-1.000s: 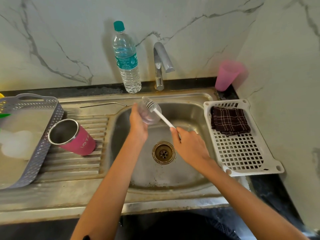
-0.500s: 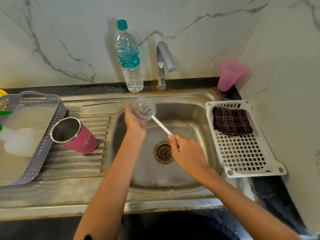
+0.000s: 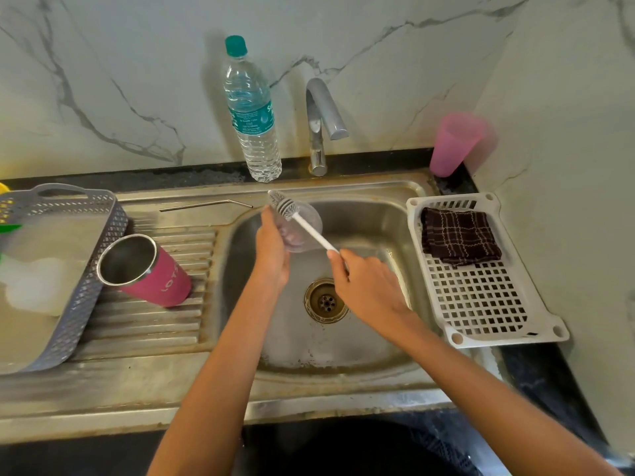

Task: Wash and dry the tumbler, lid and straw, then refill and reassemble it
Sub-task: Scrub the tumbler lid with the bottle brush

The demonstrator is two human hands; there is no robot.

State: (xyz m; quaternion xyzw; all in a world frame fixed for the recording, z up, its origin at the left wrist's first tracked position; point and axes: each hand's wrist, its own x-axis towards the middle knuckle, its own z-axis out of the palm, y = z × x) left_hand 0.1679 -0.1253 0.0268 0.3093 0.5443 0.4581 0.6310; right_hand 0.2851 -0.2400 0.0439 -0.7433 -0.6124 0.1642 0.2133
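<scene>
Over the steel sink (image 3: 378, 214), my left hand (image 3: 271, 249) grips the clear round lid (image 3: 302, 228) by its edge. My right hand (image 3: 364, 286) holds the white handle of a bottle brush (image 3: 311, 230); its bristle head lies against the lid's upper left rim. The pink tumbler (image 3: 147, 271) lies on its side on the ribbed drainboard, open mouth facing left. A bent metal straw (image 3: 206, 204) rests on the sink's back ledge behind it.
A water bottle (image 3: 252, 115) and the tap (image 3: 321, 125) stand at the back. A pink cup (image 3: 453, 142) sits back right. The white rack (image 3: 481, 304) on the right carries a dark checked cloth (image 3: 458, 235). A grey basket (image 3: 65, 269) stands at the left.
The lid has been turned in my left hand, and the brush head has slid toward its upper left rim. The tumbler and straw lie as before.
</scene>
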